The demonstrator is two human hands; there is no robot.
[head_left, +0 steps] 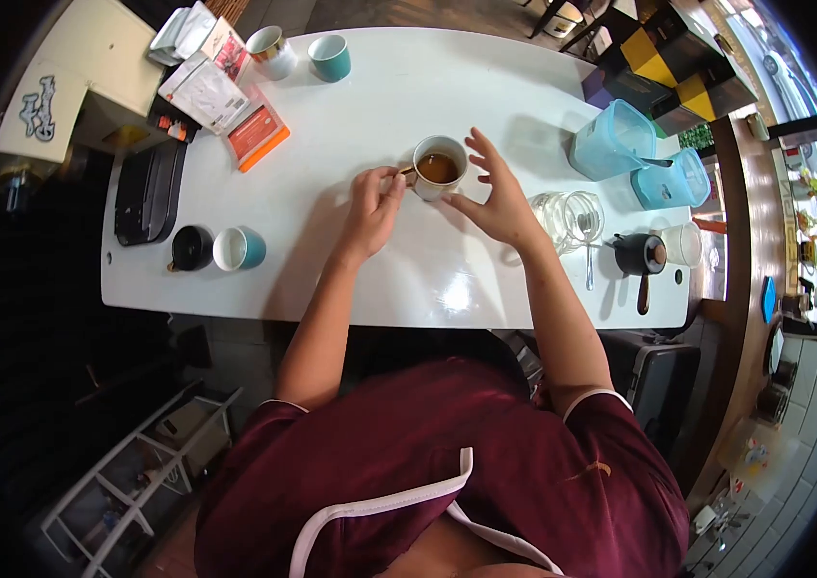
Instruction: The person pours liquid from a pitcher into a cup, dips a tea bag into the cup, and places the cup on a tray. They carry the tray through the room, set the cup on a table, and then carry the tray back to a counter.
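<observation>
A white mug (439, 146) with brown liquid in it is near the middle of the white table, its handle toward the left. My left hand (373, 210) pinches that handle between thumb and fingers. On the mug's other side my right hand (495, 197) is open, fingers spread upward and the thumb close to the mug's lower side. A clear glass jug (563, 220) stands just right of my right wrist, partly behind it, and a spoon (590, 268) lies beside the jug.
Coffee bags (204, 94) and two cups, one a teal cup (329, 60), stand at the back left. A black cup (192, 249) and a blue cup (239, 249) sit front left. Blue containers (615, 143), a small black pot (638, 254) and a glass (682, 245) line the right.
</observation>
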